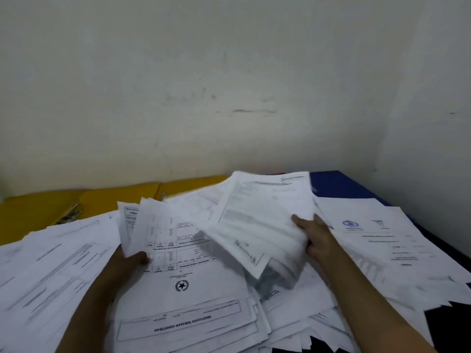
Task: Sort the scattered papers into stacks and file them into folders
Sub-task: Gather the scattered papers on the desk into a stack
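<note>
Pale scuffed wall behind. Left hand (132, 261) pinches a fanned sheaf (163, 225); right hand (314, 236) grips a thicker bundle (265, 215), likely kept apart as separate sorts. Loose papers (382, 240) cover the tabletop (446, 324); yellow folders (38, 212) wait by the wall.

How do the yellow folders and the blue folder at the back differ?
The yellow folders lie at the back left against the wall; the blue folder lies at the back right, near the corner. One yellow folder shows a metal clip fastener; no clip shows on the blue folder. Shared: both lie flat, with their near parts covered by loose papers.
</note>
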